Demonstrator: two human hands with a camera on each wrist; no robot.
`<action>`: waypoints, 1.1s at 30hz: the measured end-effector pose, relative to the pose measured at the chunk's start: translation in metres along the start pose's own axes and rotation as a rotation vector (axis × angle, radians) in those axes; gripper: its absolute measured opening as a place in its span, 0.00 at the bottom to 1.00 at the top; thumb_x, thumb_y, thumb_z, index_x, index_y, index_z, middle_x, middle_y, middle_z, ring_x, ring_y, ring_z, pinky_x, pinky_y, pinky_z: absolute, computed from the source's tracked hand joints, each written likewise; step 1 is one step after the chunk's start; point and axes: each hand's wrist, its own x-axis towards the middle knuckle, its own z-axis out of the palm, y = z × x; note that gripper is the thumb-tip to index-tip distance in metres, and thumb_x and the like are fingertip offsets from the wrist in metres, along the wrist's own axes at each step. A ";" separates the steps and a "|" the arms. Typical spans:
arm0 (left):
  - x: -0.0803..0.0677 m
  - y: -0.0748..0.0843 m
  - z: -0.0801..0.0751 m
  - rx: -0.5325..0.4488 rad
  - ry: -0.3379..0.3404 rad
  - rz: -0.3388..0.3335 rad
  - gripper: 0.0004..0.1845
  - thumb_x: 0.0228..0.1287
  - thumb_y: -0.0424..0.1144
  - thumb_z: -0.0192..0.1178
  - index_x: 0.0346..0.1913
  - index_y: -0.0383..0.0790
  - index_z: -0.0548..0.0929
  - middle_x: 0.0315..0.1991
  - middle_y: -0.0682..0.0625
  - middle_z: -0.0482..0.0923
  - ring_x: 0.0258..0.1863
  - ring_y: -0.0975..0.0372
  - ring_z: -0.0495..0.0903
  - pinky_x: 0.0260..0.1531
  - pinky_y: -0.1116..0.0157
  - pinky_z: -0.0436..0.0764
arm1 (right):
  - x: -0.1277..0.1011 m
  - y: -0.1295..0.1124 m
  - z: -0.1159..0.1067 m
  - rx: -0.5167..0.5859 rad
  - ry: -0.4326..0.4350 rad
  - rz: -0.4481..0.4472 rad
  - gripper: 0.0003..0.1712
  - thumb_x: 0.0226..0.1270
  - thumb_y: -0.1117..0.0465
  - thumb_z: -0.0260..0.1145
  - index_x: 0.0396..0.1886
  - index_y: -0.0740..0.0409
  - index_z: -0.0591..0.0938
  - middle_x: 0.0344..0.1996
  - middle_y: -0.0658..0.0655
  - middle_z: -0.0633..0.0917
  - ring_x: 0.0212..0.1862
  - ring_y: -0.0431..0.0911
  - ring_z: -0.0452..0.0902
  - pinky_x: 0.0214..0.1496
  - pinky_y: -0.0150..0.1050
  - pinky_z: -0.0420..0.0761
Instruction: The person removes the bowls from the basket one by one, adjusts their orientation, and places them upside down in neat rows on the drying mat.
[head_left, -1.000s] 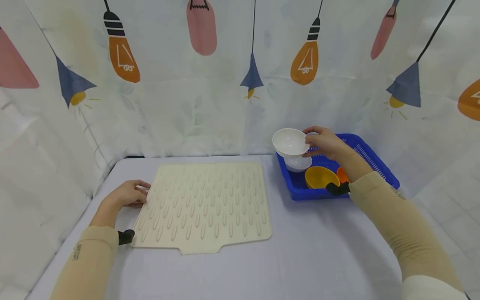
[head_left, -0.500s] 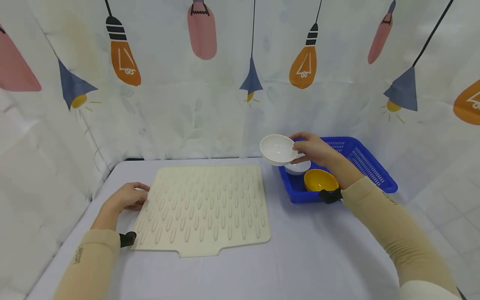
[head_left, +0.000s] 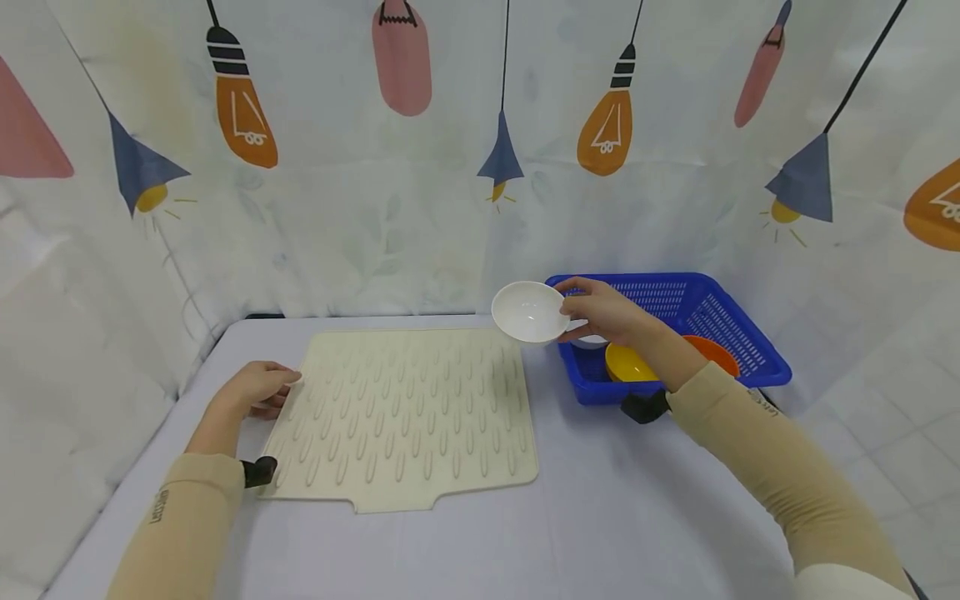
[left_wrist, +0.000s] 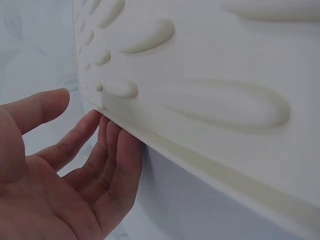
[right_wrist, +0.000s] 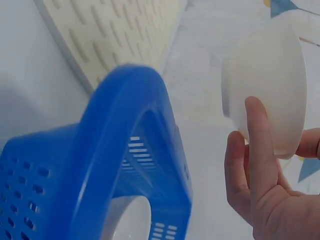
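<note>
A white bowl (head_left: 527,313) is pinched at its right side by my right hand (head_left: 603,312), thumb at the rim and fingers along the outside in the right wrist view. It is held up over the far right corner of a cream ridged mat (head_left: 405,417), left of the blue basket (head_left: 750,350). My left hand (head_left: 253,389) rests at the mat's left edge. In the left wrist view the fingertips touch that edge (left_wrist: 165,150) from below, fingers relaxed and thumb apart from it.
The basket holds another white bowl (right_wrist: 131,220), a yellow bowl (head_left: 628,363) and an orange bowl (head_left: 712,354). A white cloth covers the table (head_left: 600,517). A patterned curtain (head_left: 420,233) hangs right behind the table's far edge.
My right hand has carried the white bowl left and slightly down, from over the basket to beside it, near the mat's corner. The left hand has stayed at the mat's edge.
</note>
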 end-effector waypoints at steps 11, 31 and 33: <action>-0.001 0.004 0.001 0.032 0.049 -0.004 0.33 0.77 0.47 0.51 0.69 0.21 0.63 0.50 0.33 0.75 0.36 0.57 0.78 0.37 0.60 0.82 | 0.000 0.007 0.022 0.027 -0.023 -0.024 0.33 0.70 0.70 0.60 0.74 0.65 0.64 0.69 0.69 0.67 0.62 0.66 0.72 0.58 0.61 0.79; -0.011 0.042 0.025 -0.036 0.082 0.173 0.38 0.80 0.57 0.48 0.78 0.32 0.58 0.74 0.28 0.59 0.69 0.39 0.67 0.63 0.48 0.72 | 0.008 0.028 0.050 0.083 -0.037 -0.015 0.31 0.67 0.69 0.60 0.70 0.67 0.67 0.65 0.70 0.71 0.58 0.64 0.76 0.53 0.61 0.82; -0.011 0.047 0.030 -0.062 0.076 0.194 0.39 0.80 0.57 0.48 0.78 0.32 0.57 0.74 0.28 0.59 0.69 0.39 0.66 0.63 0.48 0.73 | 0.009 0.029 0.053 0.090 -0.037 -0.012 0.31 0.67 0.69 0.60 0.70 0.66 0.67 0.66 0.70 0.71 0.58 0.64 0.75 0.54 0.62 0.81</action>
